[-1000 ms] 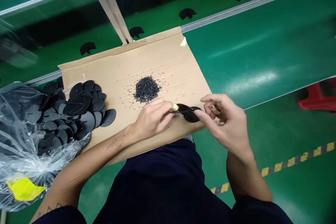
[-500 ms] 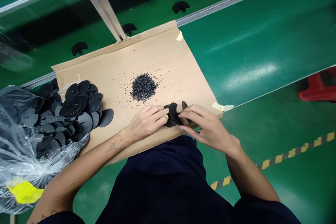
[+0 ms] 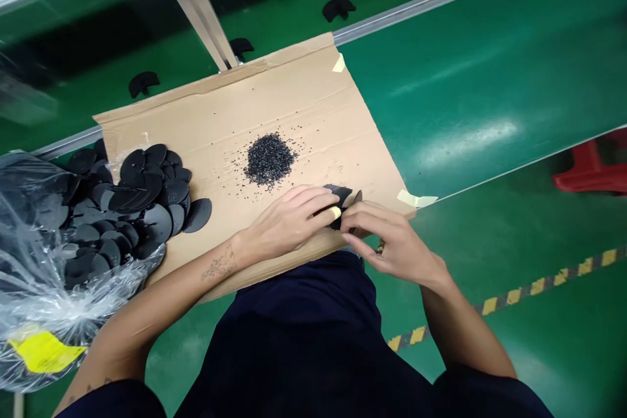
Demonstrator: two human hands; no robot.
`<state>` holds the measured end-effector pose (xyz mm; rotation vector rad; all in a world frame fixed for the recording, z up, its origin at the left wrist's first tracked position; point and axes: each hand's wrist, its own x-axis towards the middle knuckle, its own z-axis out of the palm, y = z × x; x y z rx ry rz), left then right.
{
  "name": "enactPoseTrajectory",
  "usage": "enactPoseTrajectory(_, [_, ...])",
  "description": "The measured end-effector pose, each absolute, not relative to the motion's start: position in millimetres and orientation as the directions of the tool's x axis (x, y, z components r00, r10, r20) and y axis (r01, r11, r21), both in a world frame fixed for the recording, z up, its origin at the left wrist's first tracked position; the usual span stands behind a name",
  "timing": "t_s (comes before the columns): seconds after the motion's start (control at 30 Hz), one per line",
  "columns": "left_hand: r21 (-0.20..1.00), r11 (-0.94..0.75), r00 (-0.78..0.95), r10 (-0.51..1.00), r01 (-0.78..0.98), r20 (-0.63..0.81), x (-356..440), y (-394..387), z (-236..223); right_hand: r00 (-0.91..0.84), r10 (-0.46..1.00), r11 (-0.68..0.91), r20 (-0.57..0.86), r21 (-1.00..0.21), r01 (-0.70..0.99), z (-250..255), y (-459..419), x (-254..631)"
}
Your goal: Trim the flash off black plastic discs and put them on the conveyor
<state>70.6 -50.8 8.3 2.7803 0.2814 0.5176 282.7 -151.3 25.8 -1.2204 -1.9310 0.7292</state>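
Near the front edge of a cardboard sheet [image 3: 313, 91], my two hands meet over thin black disc-like pieces. My left hand [image 3: 289, 219], with yellow tape round one fingertip, is closed on a black disc [image 3: 339, 196], its fingers covering part of it. My right hand [image 3: 392, 235] is pinched at that disc's right side. A second dark edge [image 3: 358, 196] shows just above the right fingers; where it joins is hidden. Behind my hands lies a heap of tiny black bits [image 3: 269, 160]. Left of them spreads a pile of black discs [image 3: 157, 222].
The discs spill from a clear plastic bag [image 3: 39, 274] with a yellow label [image 3: 46, 351]. A metal post [image 3: 196, 6] rises behind the cardboard. Black curved pieces [image 3: 339, 8] lie beyond the rail. A green tabletop [image 3: 455, 91] extends right; a red stool [image 3: 592, 166] stands farther right.
My left hand has slid right, up against my right hand. The black disc between them has turned and is now more covered by fingers. The view has shifted slightly.
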Motion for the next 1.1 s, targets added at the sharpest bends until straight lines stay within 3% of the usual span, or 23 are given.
enactPoseTrajectory(0.17, [0.243,-0.945,0.948,0.264,0.217,0.180,78,-49,7,-0.251,0.920,0.391,0.302,-0.761,0.517,26,-152,288])
enactPoseTrajectory(0.33, [0.215,-0.964,0.958,0.203,0.159,0.204,77,-50,9,-0.239,0.919,0.395,0.315,-0.763,0.512,25,-155,295])
enactPoseTrajectory(0.63, [0.364,-0.931,0.976,0.086,0.008,0.198,94,-40,9,-0.149,0.943,0.333,0.298,-0.831,0.446,26,-157,295])
enactPoseTrajectory(0.77, [0.419,-0.908,0.976,0.093,0.001,0.198,100,-31,11,0.117,0.935,0.267,0.334,-0.883,0.385,25,-157,297])
enactPoseTrajectory(0.9, [0.498,-0.867,0.981,0.078,-0.022,0.177,104,-25,11,0.389,0.744,0.534,0.543,-0.834,0.142,33,-153,291])
enactPoseTrajectory(0.97, [0.532,-0.847,0.983,0.079,-0.022,0.167,106,-22,12,0.400,0.667,0.672,0.629,-0.739,0.041,40,-149,281])
enactPoseTrajectory(1.1, [0.579,-0.815,0.983,0.102,-0.007,0.154,109,-19,14,0.355,0.619,0.753,0.700,-0.658,-0.014,43,-136,258])
